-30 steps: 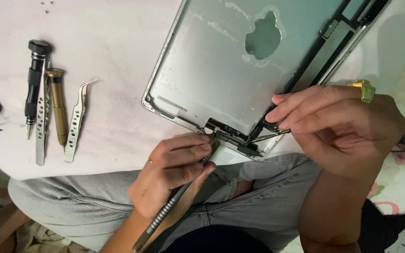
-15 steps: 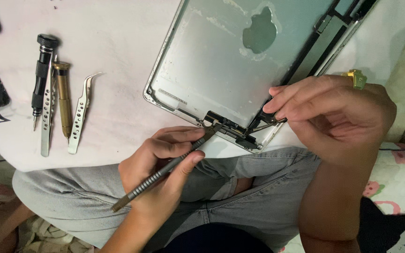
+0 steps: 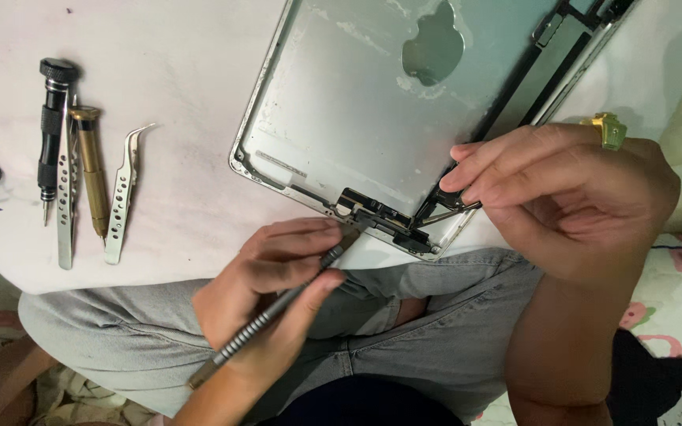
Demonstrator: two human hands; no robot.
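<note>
At the far left we see a black knurled screwdriver [image 3: 53, 130], a brass-coloured driver [image 3: 92, 170] and perforated steel tweezers [image 3: 122, 193] lying side by side on the white table [image 3: 175, 95]. Next comes our left hand [image 3: 266, 300], fingers pressed around a slim ribbed metal tool [image 3: 278, 304] — its tip touches the dark connector parts at the lower edge of the bare aluminium tablet shell [image 3: 357, 118]. Our right hand [image 3: 570, 205], wearing a gold ring [image 3: 608, 130], pinches a thin strip [image 3: 447, 207] at the shell's near corner — fingertips closed together.
</note>
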